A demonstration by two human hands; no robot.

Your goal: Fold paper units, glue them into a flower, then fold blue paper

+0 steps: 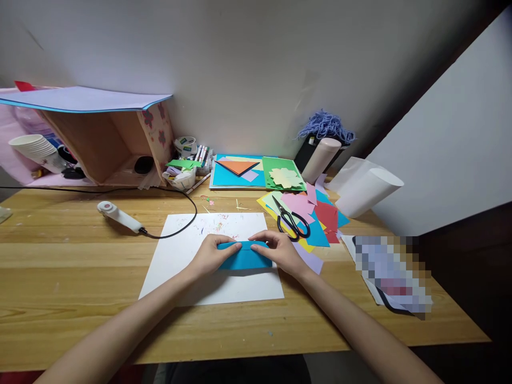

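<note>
A folded piece of blue paper point(246, 260) is held just over a white sheet point(176, 266) marked with smudges of colour. My left hand point(212, 252) pinches its upper left edge, thumb on the near face and fingers behind. At the upper right edge, my right hand point(280, 250) grips the same paper between thumb and fingers. Both thumbs point inward, with a small gap between them. Black-handled scissors point(291, 220) lie on coloured paper scraps just beyond my right hand.
To the left lies a white glue gun point(120, 216), its black cord curving toward the white sheet. An open box point(108, 144), markers point(202, 154) and a stack of coloured paper point(240, 180) stand along the wall. Rolled white paper point(370, 192) is at right.
</note>
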